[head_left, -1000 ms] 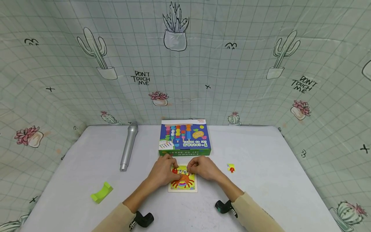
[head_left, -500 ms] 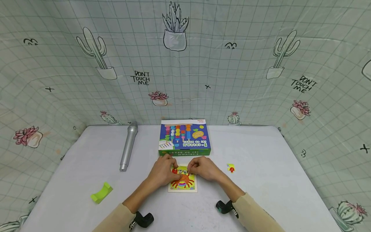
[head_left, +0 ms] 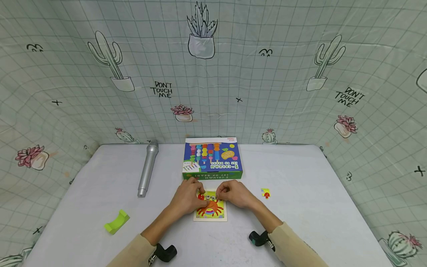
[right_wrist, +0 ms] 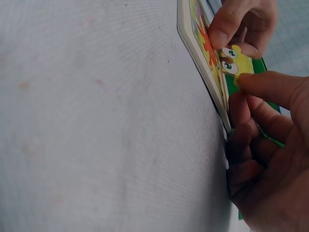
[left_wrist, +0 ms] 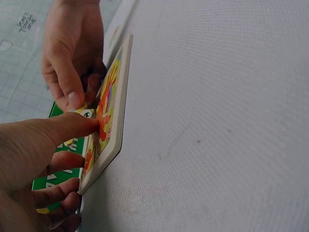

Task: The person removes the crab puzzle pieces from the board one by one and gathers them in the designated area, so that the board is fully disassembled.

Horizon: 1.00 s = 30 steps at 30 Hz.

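Observation:
A crab jigsaw puzzle in a pale wooden frame [head_left: 210, 219] lies in front of the box, between both hands. My left hand [head_left: 187, 196] holds it from the left, thumb pressed on the orange crab and other fingers along the far left edge. My right hand [head_left: 236, 193] pinches a yellow puzzle piece [right_wrist: 245, 63] with two cartoon eyes between thumb and index finger. In the right wrist view, this piece stands tilted up over the frame's upper part, and the left hand's fingers reach close to its other side.
A bead-set box [head_left: 213, 175] stands just beyond the hands. Right of the puzzle lies a loose yellow-and-red puzzle piece [head_left: 265, 193]. On the left are a silver rod with a wider end [head_left: 147, 172] and a curved lime-green block [head_left: 117, 222].

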Motion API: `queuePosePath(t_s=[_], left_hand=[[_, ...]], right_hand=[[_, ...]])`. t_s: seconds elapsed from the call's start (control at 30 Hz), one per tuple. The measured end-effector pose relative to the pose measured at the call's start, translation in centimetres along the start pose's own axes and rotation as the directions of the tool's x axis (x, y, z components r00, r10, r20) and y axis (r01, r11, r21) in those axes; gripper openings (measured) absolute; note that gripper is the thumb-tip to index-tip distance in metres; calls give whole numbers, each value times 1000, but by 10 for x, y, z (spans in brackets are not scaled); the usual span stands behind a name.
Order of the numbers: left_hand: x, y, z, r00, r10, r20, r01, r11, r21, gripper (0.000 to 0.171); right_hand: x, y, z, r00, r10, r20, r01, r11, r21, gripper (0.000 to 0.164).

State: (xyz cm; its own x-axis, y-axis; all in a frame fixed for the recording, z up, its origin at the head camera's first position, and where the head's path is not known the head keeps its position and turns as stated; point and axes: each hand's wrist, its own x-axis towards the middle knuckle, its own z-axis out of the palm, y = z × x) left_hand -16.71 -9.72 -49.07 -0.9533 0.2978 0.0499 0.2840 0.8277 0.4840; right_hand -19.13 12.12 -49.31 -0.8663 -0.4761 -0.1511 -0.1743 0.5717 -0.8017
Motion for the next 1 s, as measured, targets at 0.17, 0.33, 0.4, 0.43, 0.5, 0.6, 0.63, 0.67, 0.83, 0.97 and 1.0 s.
queuePosePath(t_s=[0.17, 0.33, 0.4, 0.43, 0.5, 0.6, 0.63, 0.67, 0.83, 0.97, 1.0], left_hand=[[0, 0, 0, 1000, -17, 5, 17, 1000, -3, 35], [-1, 0, 1, 999, -35, 14, 36, 999, -16, 35], [-1, 0, 0, 999, -31, 14, 31, 999, -14, 35], [-1, 0, 0, 999, -30, 13, 30, 999, -12, 35], [-1, 0, -1, 1000, -28, 11, 28, 1000, -12, 35], [-1, 0, -1, 1000, -26, 9, 27, 999, -17, 34], [-1, 0, -1, 1000, -25, 8, 25, 999, -22, 34], [-1, 0, -1, 1000, -24, 10, 24, 999, -26, 34], [1, 0, -1, 1000, -19, 21, 20, 999, -34, 34], [1, 0, -1, 999, -21, 30, 22, 999, -36, 33], [1, 0, -1, 999, -22, 30, 23, 999, -36, 33]], right_hand=[[-4, 2, -3, 1000, 19, -24, -19, 1000, 18, 5], [-14, 3, -12, 998, 43, -54, -40, 998, 55, 9], [-18, 3, -18, 995, 59, -77, -54, 996, 68, 8], [-20, 4, -22, 994, 68, -90, -61, 995, 76, 8], [-23, 7, -30, 989, 88, -118, -78, 993, 93, 6], [-29, 14, -44, 982, 111, -155, -95, 990, 104, 9], [-31, 16, -48, 979, 120, -165, -104, 989, 104, 11], [-34, 19, -52, 977, 128, -172, -112, 989, 97, 12], [-45, 34, -66, 967, 171, -190, -166, 985, 45, 19], [-53, 44, -72, 966, 170, -194, -171, 985, 11, 22], [-55, 46, -74, 968, 161, -192, -164, 987, 2, 22]])
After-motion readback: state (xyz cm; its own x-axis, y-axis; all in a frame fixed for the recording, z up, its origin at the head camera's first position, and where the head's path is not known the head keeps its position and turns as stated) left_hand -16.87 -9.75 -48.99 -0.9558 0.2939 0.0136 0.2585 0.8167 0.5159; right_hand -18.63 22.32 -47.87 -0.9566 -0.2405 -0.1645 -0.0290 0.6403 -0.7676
